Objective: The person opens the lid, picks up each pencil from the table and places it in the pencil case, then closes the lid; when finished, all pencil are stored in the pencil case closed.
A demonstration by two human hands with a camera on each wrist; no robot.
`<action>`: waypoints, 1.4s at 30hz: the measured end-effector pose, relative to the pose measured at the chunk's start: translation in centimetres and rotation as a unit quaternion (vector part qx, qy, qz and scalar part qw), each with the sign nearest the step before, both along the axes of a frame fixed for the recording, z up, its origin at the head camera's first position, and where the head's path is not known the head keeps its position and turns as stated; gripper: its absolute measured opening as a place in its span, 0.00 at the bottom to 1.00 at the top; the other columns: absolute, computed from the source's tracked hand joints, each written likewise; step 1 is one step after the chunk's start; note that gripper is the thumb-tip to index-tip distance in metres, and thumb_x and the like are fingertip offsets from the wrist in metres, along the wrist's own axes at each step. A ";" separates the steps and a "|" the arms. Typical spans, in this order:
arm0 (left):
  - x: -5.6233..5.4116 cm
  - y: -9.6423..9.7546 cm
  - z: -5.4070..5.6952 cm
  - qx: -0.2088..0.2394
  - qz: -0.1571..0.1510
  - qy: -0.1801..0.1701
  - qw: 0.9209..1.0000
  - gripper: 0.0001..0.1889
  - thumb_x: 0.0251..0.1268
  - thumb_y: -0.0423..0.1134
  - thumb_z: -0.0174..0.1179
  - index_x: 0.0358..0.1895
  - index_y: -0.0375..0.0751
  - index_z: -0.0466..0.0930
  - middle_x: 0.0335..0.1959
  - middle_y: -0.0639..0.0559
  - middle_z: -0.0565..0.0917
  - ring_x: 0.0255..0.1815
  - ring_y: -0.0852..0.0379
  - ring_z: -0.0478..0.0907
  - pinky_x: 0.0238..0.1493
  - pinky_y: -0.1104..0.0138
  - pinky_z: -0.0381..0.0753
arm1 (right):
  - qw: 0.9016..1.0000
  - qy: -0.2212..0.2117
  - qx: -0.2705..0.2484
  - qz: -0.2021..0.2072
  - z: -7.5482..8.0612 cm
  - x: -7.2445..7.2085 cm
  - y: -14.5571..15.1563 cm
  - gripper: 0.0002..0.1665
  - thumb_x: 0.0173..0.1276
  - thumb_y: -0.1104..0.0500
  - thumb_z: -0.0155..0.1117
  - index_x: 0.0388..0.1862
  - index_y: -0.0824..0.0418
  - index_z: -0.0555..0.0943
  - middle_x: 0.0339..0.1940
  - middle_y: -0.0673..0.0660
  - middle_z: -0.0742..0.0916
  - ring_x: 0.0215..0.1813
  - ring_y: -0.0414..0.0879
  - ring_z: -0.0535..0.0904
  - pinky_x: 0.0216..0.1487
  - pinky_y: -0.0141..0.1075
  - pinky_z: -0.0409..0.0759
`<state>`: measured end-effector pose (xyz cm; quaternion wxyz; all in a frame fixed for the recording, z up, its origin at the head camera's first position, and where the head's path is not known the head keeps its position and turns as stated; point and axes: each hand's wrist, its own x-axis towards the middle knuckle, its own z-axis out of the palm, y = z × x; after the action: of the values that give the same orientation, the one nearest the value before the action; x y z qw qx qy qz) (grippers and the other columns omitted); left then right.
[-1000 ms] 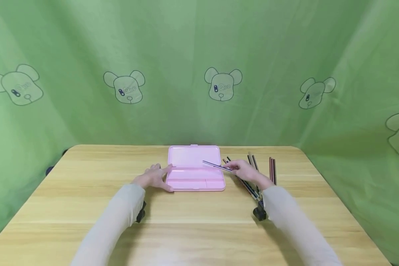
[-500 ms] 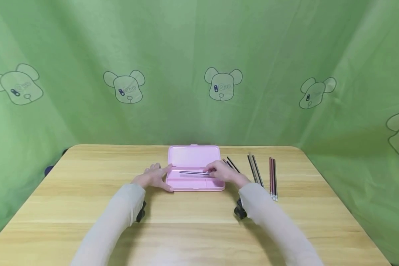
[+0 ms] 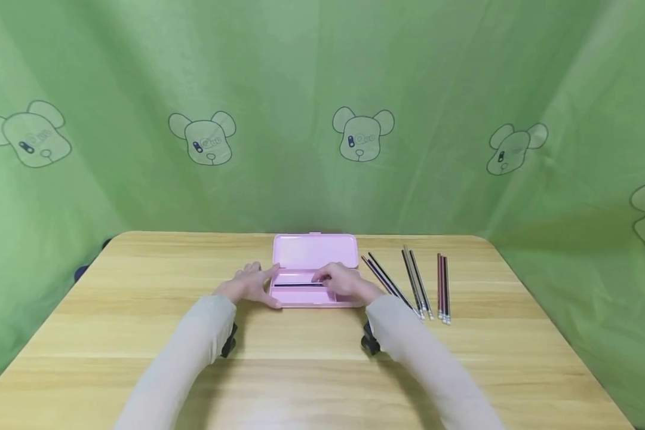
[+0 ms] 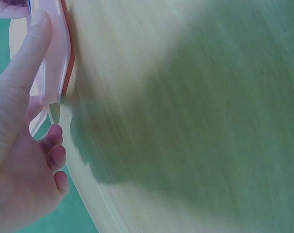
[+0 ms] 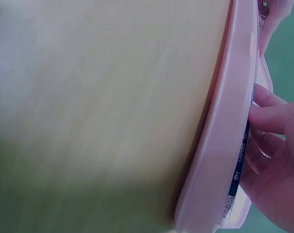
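A pink pencil case (image 3: 316, 253) lies with its lid laid back at the far middle of the table. My left hand (image 3: 249, 284) spans its left end, thumb (image 4: 35, 43) along the near wall and index finger at the back; the other fingers hang loosely bent. My right hand (image 3: 341, 279) is over the case's right half and pinches a dark pencil (image 5: 238, 167), marked HB, with a silver ferrule. In the head view the pencil (image 3: 295, 284) lies lengthwise in the long back compartment; the fingers hide its right part.
Right of the case, several eraser-tipped pencils lie on the wooden table in three groups: slanted pencils (image 3: 388, 279) nearest the case, dark and tan pencils (image 3: 415, 280) in the middle, and reddish and black pencils (image 3: 443, 288) farthest right. A green curtain (image 3: 312, 179) hangs behind.
My right hand has carried the pencil left from above the slanted pencils, down into the back compartment, turning it parallel to the case. The left hand has stayed at the case's left end.
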<state>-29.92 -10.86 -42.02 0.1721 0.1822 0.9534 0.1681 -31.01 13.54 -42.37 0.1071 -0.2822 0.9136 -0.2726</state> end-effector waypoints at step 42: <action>0.1 0.1 0.2 -0.001 -0.002 -0.013 1.000 0.54 0.42 0.59 0.68 0.72 0.47 0.46 0.68 0.24 0.47 0.69 0.31 0.44 0.66 0.41 0.44 | 0.996 -0.007 -0.090 -0.006 2.2 0.7 6.8 0.17 0.67 0.67 0.50 0.51 0.74 0.74 0.49 0.70 0.80 0.52 0.59 0.75 0.56 0.48 0.73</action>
<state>-29.86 -10.81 -41.78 0.1849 0.1816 0.9508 0.1696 -30.35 20.33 -40.19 0.0861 -0.2828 0.8862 -0.3568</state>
